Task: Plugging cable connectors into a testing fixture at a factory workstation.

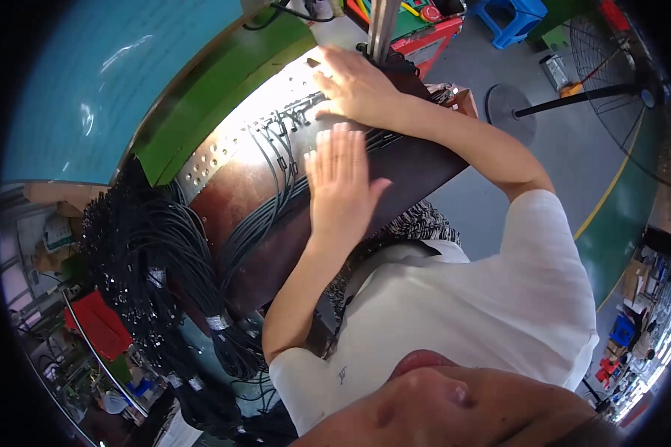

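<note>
My left hand (339,182) lies flat over the dark worktop edge with its fingers straight and its thumb apart. It is beside the black cables (274,205), and no held object shows in it. Farther back, my right hand (356,88) has its fingers stretched and slightly blurred over the brightly lit plate. Its thumb comes close to a row of small black cable ends (283,121); I cannot tell whether they touch. The cables run from that row across the brown worktop (250,190) toward the near left. A pale metal plate with holes (205,165) lies behind them.
Thick bundles of black cables (179,231) hang at the left, some tied with silvery bands. A green panel (220,97) borders the back. A metal post (382,30) stands by my right hand. A fan stand (574,100) and a blue stool (508,21) are at the right.
</note>
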The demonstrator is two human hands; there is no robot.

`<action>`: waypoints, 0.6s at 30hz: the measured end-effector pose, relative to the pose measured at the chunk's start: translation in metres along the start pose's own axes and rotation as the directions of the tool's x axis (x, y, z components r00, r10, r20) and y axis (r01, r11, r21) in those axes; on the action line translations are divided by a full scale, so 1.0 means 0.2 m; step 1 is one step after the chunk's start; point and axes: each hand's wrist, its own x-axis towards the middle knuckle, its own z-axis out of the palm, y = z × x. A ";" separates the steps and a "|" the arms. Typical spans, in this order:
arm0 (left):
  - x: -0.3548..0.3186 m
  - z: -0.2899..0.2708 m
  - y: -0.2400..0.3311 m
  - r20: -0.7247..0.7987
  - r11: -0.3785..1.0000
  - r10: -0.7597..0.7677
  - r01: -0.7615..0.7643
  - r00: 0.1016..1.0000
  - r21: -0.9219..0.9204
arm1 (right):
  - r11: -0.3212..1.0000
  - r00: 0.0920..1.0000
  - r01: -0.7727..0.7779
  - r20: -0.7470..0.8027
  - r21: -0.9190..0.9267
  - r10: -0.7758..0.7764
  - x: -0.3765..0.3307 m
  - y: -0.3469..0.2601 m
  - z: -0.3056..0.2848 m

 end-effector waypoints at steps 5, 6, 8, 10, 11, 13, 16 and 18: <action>-0.30 -0.02 -0.23 0.067 0.923 -0.249 0.216 0.966 0.319 | 0.980 0.960 -0.180 0.233 0.087 0.156 -0.26 0.07 -0.17; -0.32 -0.07 -0.26 -0.006 0.937 -0.139 0.133 0.990 0.324 | 0.977 0.958 -0.195 0.231 0.088 0.170 -0.30 0.08 -0.22; -0.35 -0.08 -0.33 -0.004 0.956 -0.065 0.063 0.998 0.286 | 0.931 0.971 -0.235 0.033 0.281 0.235 -0.33 0.11 -0.35; -0.34 -0.11 -0.38 -0.001 0.974 -0.052 0.051 0.999 0.223 | 0.861 0.852 -0.450 -0.176 0.236 0.493 -0.42 0.18 -0.50; -0.29 -0.14 -0.39 -0.016 0.991 -0.084 0.085 0.996 0.104 | 0.788 0.776 -0.581 -0.153 0.203 0.611 -0.52 0.26 -0.55; -0.22 -0.17 -0.40 0.003 0.942 -0.223 0.216 0.975 -0.258 | 0.687 0.670 -0.710 -0.152 0.151 0.726 -0.70 0.33 -0.58; -0.20 -0.22 -0.43 0.071 0.759 -0.357 0.333 0.932 -0.560 | 0.729 0.703 -0.685 -0.246 0.019 0.667 -0.86 0.26 -0.52; -0.15 -0.24 -0.49 0.595 0.370 -0.361 0.696 0.718 -0.615 | 0.761 0.774 -0.587 -0.087 0.275 0.628 -0.89 0.01 -0.53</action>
